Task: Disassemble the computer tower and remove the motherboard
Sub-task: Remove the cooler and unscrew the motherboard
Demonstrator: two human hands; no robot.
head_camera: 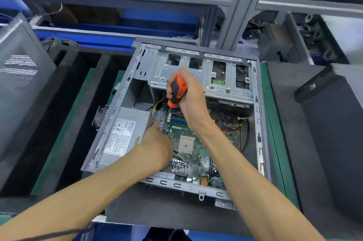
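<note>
Green motherboard (188, 148) and power supply (125, 136) inside case (259, 122)

Right hand (188, 91): raised over the middle of the open case, fingers and thumb curled round an upright handle, wrist bent.
Right forearm: bare, slanting in from the lower right corner.
Left hand (157, 142): low inside the case, back of the hand upward, fingertips hidden.
Left forearm: bare, reaching in from the lower left.

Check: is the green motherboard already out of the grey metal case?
No, the green motherboard lies inside the grey metal case.
</note>
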